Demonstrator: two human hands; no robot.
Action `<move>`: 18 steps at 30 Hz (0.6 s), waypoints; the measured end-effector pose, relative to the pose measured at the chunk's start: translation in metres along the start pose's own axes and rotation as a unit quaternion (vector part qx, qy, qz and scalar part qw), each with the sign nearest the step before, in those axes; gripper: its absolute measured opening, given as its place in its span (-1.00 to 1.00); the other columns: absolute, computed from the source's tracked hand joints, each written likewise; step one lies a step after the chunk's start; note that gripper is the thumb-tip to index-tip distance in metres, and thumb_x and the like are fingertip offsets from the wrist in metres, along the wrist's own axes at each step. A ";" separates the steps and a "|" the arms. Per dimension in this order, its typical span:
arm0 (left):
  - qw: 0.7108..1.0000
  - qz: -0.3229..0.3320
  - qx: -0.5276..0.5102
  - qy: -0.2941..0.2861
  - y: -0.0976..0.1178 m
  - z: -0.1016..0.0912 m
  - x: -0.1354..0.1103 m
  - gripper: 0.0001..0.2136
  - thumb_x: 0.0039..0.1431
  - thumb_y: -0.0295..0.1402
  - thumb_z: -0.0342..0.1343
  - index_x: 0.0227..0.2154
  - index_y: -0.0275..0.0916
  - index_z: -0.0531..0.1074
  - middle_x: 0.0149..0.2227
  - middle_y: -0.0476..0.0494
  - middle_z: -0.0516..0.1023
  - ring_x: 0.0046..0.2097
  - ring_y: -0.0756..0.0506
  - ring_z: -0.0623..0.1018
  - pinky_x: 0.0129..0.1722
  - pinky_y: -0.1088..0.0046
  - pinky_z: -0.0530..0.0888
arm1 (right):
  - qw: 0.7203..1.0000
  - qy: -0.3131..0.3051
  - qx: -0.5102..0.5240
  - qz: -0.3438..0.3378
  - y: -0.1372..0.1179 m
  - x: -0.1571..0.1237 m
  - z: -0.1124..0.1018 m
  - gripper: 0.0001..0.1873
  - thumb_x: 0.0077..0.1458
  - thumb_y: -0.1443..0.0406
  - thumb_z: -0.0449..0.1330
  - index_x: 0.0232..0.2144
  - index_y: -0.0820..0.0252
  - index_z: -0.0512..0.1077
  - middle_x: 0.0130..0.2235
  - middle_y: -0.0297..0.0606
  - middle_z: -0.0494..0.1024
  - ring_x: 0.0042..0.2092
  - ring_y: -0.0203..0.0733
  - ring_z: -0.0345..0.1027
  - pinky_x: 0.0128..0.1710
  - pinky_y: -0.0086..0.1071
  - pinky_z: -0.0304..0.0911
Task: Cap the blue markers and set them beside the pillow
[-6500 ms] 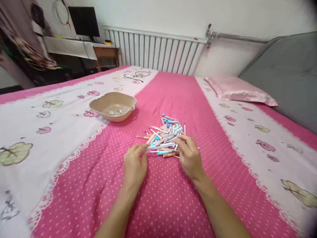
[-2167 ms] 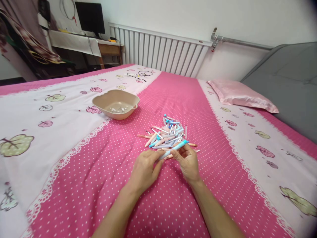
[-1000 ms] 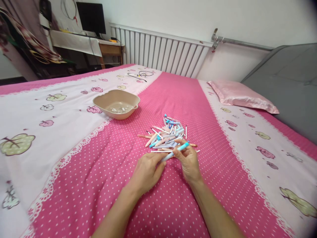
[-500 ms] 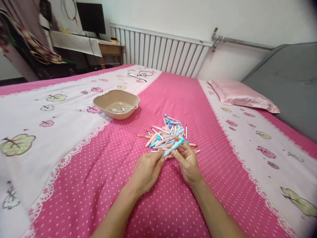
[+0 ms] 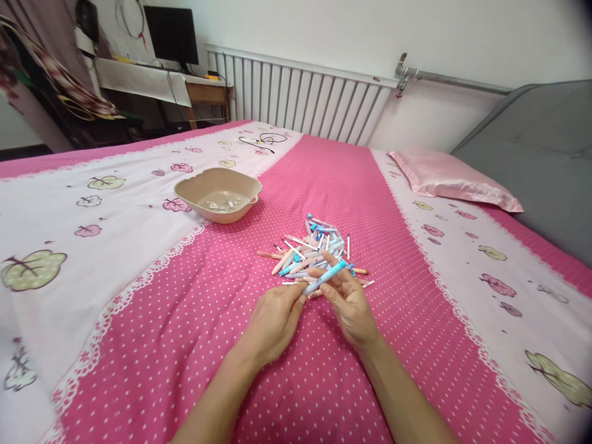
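A pale blue pen (image 5: 324,278) with a bright turquoise end slants up to the right between my hands. My left hand (image 5: 276,318) is closed on its lower end, and the fingers cover that tip. Around the upper part, my right hand (image 5: 350,303) grips the pen with thumb and fingers, the index finger raised behind it. Just beyond lies a loose pile of pens and pen parts (image 5: 305,259) in pink, white, blue and orange on the bedspread. My hands hide the pile's near edge.
A beige plastic basin (image 5: 217,192) with small white pieces inside stands left of the pile. A black cable (image 5: 263,142) lies farther back on the pink dotted bedspread (image 5: 185,345). A pink pillow (image 5: 453,180) rests at the right, by a grey headboard (image 5: 536,148). Behind are a radiator and desk.
The pen has shifted very slightly within my hands. Otherwise my hands, the pile and the basin stay nearly where they were.
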State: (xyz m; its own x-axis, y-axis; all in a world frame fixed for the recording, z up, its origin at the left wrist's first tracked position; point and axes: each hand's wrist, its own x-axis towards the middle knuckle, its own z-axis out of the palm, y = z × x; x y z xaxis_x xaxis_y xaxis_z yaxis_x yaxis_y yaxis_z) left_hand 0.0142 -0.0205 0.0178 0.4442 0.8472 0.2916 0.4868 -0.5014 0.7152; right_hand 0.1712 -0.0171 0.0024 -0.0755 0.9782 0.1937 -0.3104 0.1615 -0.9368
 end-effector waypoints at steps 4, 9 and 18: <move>1.000 0.007 0.005 -0.009 -0.001 0.001 -0.001 -0.74 0.25 -0.40 -0.18 -0.09 -0.19 0.35 -0.12 -0.12 0.51 -0.12 -0.11 0.49 -0.15 0.37 0.37 | 0.999 0.029 -0.027 0.004 0.005 0.002 -0.005 -0.48 -0.06 0.28 0.27 0.00 0.03 0.33 -0.24 -0.28 0.55 -0.20 -0.18 0.42 -0.19 -0.29 0.34; 0.999 0.029 0.030 0.005 -0.005 0.004 0.000 -0.74 0.24 -0.39 -0.13 -0.06 -0.17 0.34 -0.08 -0.11 0.50 -0.08 -0.11 0.47 -0.09 0.34 0.35 | 0.998 0.066 -0.020 0.002 0.005 0.004 -0.006 -0.55 -0.17 0.31 0.34 -0.14 0.08 0.43 -0.38 -0.35 0.55 -0.33 -0.25 0.43 -0.30 -0.36 0.35; 0.994 0.024 0.066 0.082 -0.014 0.007 -0.002 -0.88 0.13 -0.35 0.04 -0.34 -0.21 0.46 -0.37 -0.09 0.56 -0.33 -0.07 0.50 -0.27 0.40 0.36 | 0.999 0.045 -0.026 0.007 0.004 0.001 -0.004 -0.61 -0.18 0.30 0.35 -0.21 0.11 0.44 -0.33 -0.30 0.57 -0.23 -0.17 0.46 -0.15 -0.25 0.35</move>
State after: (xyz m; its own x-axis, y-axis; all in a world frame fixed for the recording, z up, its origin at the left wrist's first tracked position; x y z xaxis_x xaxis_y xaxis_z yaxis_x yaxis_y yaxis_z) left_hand 0.0119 -0.0162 0.0030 0.3449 0.8339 0.4308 0.5678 -0.5509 0.6117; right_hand 0.1739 -0.0152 -0.0025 0.0059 0.9878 0.1559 -0.2598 0.1520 -0.9536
